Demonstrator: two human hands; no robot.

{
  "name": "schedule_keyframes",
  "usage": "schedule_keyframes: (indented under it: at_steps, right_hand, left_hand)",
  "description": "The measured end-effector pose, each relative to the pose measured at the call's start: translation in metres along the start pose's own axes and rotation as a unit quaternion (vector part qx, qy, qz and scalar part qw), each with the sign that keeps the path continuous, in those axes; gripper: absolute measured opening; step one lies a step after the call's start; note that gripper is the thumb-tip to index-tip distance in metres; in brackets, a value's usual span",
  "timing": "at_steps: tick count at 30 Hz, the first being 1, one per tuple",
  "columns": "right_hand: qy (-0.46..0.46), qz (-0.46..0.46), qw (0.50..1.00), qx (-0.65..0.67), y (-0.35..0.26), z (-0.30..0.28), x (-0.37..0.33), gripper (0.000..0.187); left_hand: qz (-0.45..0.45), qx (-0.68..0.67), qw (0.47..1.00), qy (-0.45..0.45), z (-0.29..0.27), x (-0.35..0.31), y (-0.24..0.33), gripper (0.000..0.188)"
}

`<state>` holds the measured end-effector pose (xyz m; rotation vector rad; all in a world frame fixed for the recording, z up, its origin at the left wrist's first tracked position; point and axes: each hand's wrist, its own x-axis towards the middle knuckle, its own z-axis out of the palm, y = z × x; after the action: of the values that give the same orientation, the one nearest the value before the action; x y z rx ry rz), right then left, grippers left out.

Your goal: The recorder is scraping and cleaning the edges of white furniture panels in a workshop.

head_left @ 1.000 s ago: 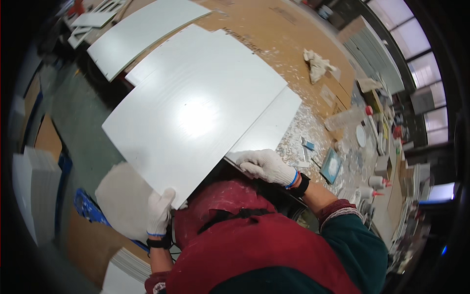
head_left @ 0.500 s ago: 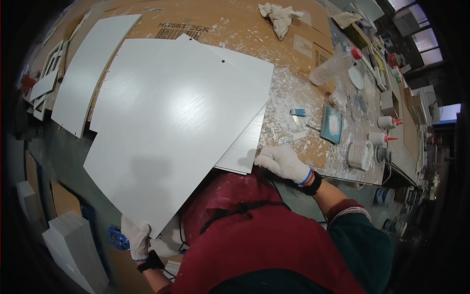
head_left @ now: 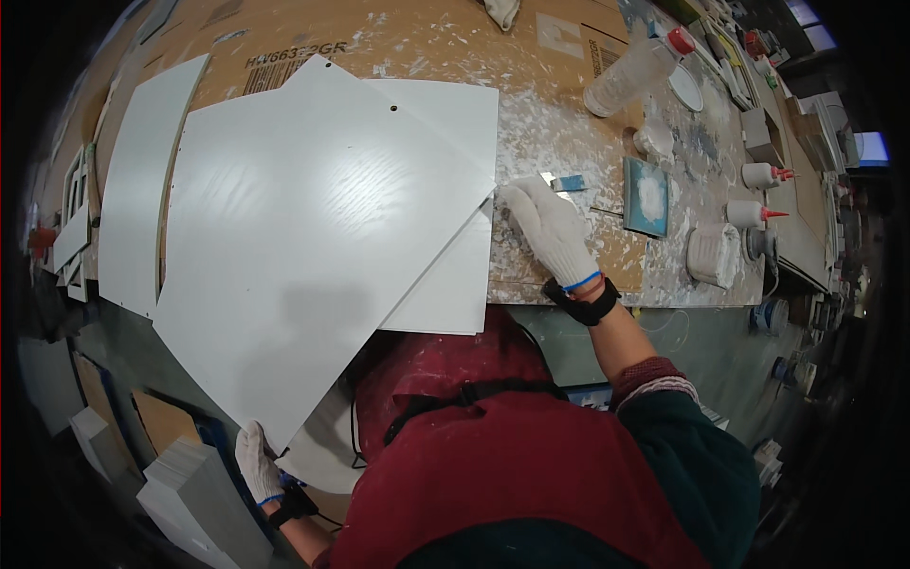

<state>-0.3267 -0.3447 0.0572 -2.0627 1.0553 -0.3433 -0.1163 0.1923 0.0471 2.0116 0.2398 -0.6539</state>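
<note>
My left hand, in a white knit glove, grips the lower corner of a large white panel. The panel has a slight wood grain, a curved lower left edge and two small dark holes near its top corner. It lies askew over other white panels on the bench, its lower corner hanging past the front edge. My right hand, also gloved, lies beside the panel's right corner with its fingers stretched out, holding nothing visible. Whether its fingertips touch the corner is unclear. A small blue scraper is just beyond it.
Paint-specked cardboard covers the bench. Another white panel lies at left. To the right are a clear bottle with a red cap, a blue board of white paste, two red-tipped glue bottles and a white-crusted tub. White boards stand low left.
My right hand has moved from the bench's front edge up to beside the panel's right corner. My left hand still grips the lower corner. The view has shifted a little.
</note>
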Motion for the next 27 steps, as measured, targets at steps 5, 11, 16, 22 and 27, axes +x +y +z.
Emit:
schedule_keyframes:
  at_steps: [5,11,16,22,27]
  right_hand:
    - [0.016,-0.01,0.998,-0.066,0.001,0.018,0.024,0.034]
    - [0.074,0.148,0.976,0.142,0.025,-0.028,0.006,0.025]
    - [0.182,-0.066,0.954,-0.228,0.054,-0.053,0.006,0.035]
    - [0.081,-0.09,0.934,-0.336,0.076,-0.058,0.018,0.052]
    - [0.039,-0.058,0.981,-0.179,0.06,-0.066,0.019,0.048]
  left_hand:
    - [0.013,-0.024,1.0,-0.009,0.001,0.009,0.012,0.039]
    - [0.007,-0.047,0.999,0.016,0.013,0.016,0.037,0.042]
    - [-0.012,-0.095,0.995,-0.029,0.008,0.031,0.046,0.048]
    - [-0.039,-0.06,0.997,-0.007,-0.004,0.047,0.043,0.048]
    - [-0.017,-0.053,0.998,-0.01,-0.002,0.05,0.046,0.047]
